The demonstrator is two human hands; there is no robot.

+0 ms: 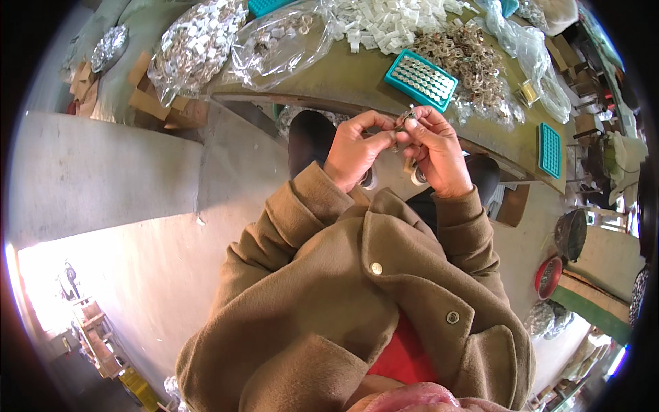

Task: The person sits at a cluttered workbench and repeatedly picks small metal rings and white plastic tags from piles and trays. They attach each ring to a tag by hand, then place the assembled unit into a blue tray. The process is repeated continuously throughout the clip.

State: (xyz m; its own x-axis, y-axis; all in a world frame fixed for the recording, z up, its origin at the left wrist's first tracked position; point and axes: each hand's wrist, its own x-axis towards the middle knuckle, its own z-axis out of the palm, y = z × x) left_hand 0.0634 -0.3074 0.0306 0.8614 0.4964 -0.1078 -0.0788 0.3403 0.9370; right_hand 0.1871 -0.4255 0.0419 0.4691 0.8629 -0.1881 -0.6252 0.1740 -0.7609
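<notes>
My left hand (pixel 357 150) and my right hand (pixel 441 152) meet at the table's near edge, fingertips pinched together. Between them is a small dark metal part (pixel 403 123) with a pale tip; its exact kind is too small to make out. Just beyond my right hand lies a teal tray (pixel 391 77) filled with rows of small round, whitish pieces. Next to that tray is a heap of small brownish metal parts (pixel 473 58). A pile of white translucent plastic pieces (pixel 384 24) lies behind them.
Clear plastic bags (pixel 288 51) of parts lie at the table's left. Another teal tray (pixel 550 151) sits near the right edge, past a small yellowish box (pixel 527 93) and a crumpled plastic bag (pixel 539 69). Cardboard boxes (pixel 154 96) stand left of the table; a red basin (pixel 548 278) is at right.
</notes>
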